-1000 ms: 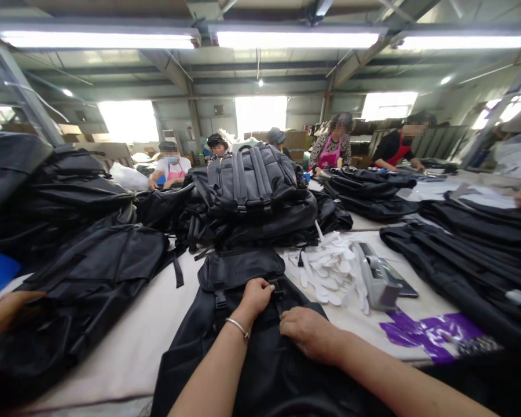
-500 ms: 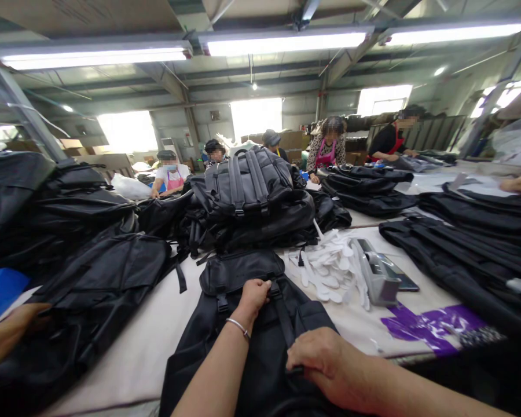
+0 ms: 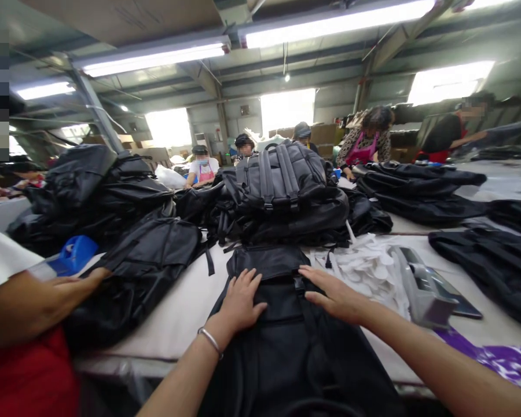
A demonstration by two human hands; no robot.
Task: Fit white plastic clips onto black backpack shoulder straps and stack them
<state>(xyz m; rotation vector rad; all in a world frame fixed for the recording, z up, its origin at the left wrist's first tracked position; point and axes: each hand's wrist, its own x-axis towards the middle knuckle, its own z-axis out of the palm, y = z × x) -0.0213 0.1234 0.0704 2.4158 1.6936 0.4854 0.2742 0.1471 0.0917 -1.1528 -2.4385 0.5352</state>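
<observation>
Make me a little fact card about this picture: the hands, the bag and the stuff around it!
Main thing: black backpack, lying on the table
Left hand: open, fingers spread, at the flap
Left wrist: silver bracelet
Right hand: open, beside a buckle
Behind: heap of black bags
To the right: white strips
To the left: another person's hand at a black bag

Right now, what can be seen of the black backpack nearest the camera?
This black backpack looks leather-like. It lies front up on the pale tabletop, its top flap folded down at the far end; the near end leaves the frame. A buckle with a strap sits by the flap's lower right. The left grip, spread wide, apparently rests on the flap's lower left; the right grip, also open, is beside the buckle.
</observation>
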